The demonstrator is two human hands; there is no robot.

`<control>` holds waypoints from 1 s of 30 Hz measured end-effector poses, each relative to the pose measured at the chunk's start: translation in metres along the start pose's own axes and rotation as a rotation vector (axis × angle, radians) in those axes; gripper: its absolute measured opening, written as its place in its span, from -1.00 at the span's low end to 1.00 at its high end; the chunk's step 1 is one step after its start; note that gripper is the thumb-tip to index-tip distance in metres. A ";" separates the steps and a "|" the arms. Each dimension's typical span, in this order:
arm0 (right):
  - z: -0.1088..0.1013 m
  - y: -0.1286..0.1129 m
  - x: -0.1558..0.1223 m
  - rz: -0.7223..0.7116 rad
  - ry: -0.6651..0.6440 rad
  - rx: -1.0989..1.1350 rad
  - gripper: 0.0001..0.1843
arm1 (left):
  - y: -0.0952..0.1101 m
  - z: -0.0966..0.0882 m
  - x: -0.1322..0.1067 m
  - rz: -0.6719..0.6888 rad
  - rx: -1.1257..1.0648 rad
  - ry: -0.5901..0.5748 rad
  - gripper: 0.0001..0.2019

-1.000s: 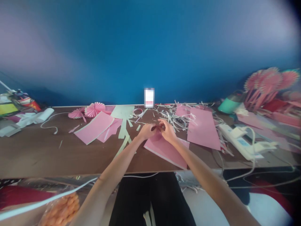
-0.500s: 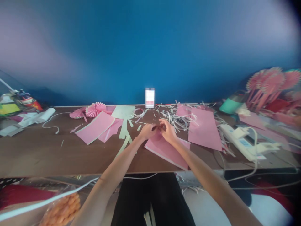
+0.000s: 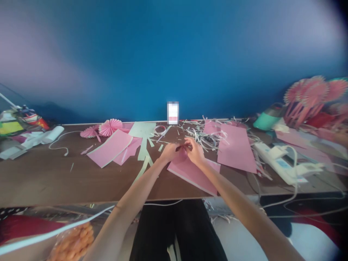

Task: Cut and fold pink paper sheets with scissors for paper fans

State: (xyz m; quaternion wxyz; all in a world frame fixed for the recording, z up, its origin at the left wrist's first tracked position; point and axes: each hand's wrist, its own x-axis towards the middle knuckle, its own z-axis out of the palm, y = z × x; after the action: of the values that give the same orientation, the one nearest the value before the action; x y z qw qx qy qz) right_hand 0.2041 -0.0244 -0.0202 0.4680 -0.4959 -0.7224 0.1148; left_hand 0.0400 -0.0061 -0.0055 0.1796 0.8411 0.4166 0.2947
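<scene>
A pink sheet of paper (image 3: 191, 172) with a pale strip along its near edge lies on the table in front of me. At its far end, my left hand (image 3: 170, 151) has its fingers closed on the paper. My right hand (image 3: 195, 151) pinches the same end from the other side, index finger bent and raised. Both hands nearly meet, and the fingertips hide most of that paper end. Loose white paper strips (image 3: 208, 141) lie just beyond my right hand. Pale green strips (image 3: 144, 152) are to the left of my left hand.
Pink sheets (image 3: 110, 146) and folded paper rosettes (image 3: 110, 127) lie to the left. Another pink sheet (image 3: 236, 150) and a white power strip (image 3: 280, 165) with cables are on the right. A phone-like screen (image 3: 173, 113) stands against the blue wall. More rosettes (image 3: 315, 92) stand far right.
The view has shifted very slightly. Both hands stay at the same end of the pink paper, with hardly any visible movement of the fingers.
</scene>
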 end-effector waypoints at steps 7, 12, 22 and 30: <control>0.000 -0.001 -0.001 -0.008 0.024 -0.049 -0.60 | -0.001 0.001 -0.001 0.010 0.028 0.008 -0.74; 0.000 -0.002 -0.001 0.000 0.024 -0.030 -0.60 | 0.000 0.001 -0.001 0.014 0.028 0.007 -0.75; 0.001 0.001 0.000 -0.016 0.008 0.018 -0.60 | -0.001 0.002 -0.001 -0.003 0.128 -0.005 -0.79; 0.001 0.002 0.000 -0.029 -0.014 0.023 -0.59 | -0.003 0.004 -0.001 0.027 0.144 -0.018 -0.80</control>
State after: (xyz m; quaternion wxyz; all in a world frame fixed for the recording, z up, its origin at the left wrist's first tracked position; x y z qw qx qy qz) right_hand 0.2042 -0.0231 -0.0221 0.4704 -0.4790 -0.7314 0.1198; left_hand 0.0405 -0.0050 -0.0106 0.1182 0.8600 0.4236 0.2587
